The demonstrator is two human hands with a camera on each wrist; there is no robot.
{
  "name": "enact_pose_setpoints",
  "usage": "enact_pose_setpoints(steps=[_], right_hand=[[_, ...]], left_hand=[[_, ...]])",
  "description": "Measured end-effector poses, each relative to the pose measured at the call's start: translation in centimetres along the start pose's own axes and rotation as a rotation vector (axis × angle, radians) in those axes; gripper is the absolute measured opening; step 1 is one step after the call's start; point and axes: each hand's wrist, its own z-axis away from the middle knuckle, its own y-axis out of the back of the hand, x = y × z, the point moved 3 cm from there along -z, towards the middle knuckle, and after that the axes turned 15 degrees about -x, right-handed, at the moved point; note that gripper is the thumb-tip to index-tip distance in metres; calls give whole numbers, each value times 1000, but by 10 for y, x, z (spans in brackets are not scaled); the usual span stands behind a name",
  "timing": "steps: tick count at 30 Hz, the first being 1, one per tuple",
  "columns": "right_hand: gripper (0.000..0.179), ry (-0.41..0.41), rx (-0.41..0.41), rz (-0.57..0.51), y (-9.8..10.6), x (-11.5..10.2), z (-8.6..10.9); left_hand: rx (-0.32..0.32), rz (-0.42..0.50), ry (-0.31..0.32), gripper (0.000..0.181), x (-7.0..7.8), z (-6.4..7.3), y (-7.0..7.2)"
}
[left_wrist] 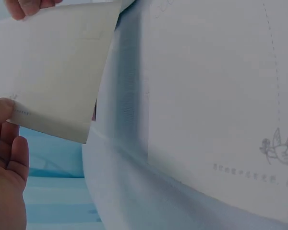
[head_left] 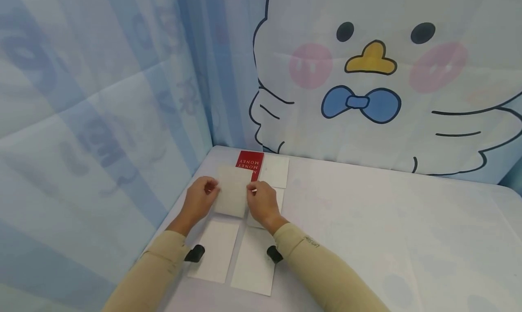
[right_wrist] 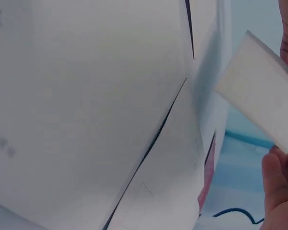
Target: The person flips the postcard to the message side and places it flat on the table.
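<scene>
Between both hands is a cream paper card (head_left: 232, 192), raised over the table. My left hand (head_left: 199, 196) pinches its left edge with thumb and fingers, and my right hand (head_left: 263, 205) pinches the right edge. In the left wrist view, the card (left_wrist: 57, 72) carries a faint printed box and a line of tiny print. Below and nearer to me lie two white paper cards, a left one (head_left: 218, 253) and a right one (head_left: 254, 264). Another white card lies partly hidden under my right hand.
At the far end of the table (head_left: 387, 221) lie a red paper piece (head_left: 250, 158) printed MONEY and a white card (head_left: 275, 171) beside it. A blue-striped curtain (head_left: 122, 99) hangs along the left, and a cartoon-printed cloth (head_left: 367, 135) hangs behind.
</scene>
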Motion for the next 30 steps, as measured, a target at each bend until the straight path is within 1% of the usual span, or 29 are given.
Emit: enact_pose_setpoints(steps=[5, 9, 12, 16, 21, 27, 30], right_hand=[[27, -19, -83, 64, -4, 1, 0], [39, -56, -152, 64, -9, 3, 0], [47, -76, -200, 85, -14, 5, 0], [55, -88, -261, 147, -20, 6, -1], [58, -106, -303, 194, -23, 9, -4], [58, -130, -349, 226, -26, 12, -6], [57, -147, -364, 229, -27, 12, -6]], left_hand=[[-54, -22, 17, 27, -4, -1, -5], [-92, -26, 34, 32, -8, -2, -9], [-117, -41, 44, 37, -11, -4, -11], [-157, -58, 84, 44, -15, -7, -15], [-216, -52, 131, 49, -23, -11, -21], [-245, -48, 146, 50, -28, -12, -23], [-265, -55, 172, 50, -28, -14, -25]])
